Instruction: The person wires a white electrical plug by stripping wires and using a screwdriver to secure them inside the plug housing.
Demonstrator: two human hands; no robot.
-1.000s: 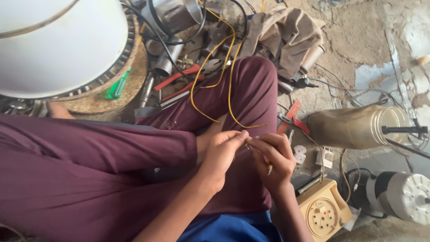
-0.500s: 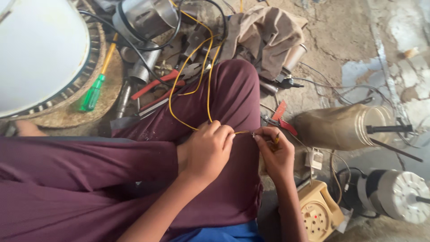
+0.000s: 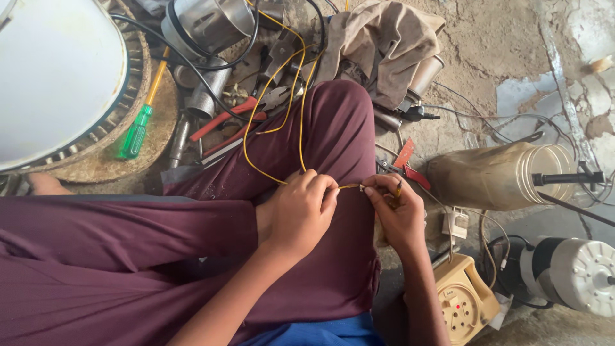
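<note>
Midway, seemingly: left hand (image 3: 298, 214) and right hand (image 3: 398, 214), both closed, pinch the yellow wire (image 3: 301, 122) end over the knee (image 3: 336, 122), joint not visibly finished, pliers (image 3: 240, 115) untouched on floor.

Cracked concrete floor (image 3: 500, 38) carries a tan cloth (image 3: 378, 45) at twelve o'clock, a jar (image 3: 493, 176) at three, pliers (image 3: 224, 118) at eleven.

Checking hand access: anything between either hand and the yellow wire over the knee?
Nothing visible. The left hand and right hand both already pinch the yellow wire at its near end, fingertips almost meeting over the maroon trouser leg. The wire runs free up over the knee toward the metal parts on the floor.
</note>
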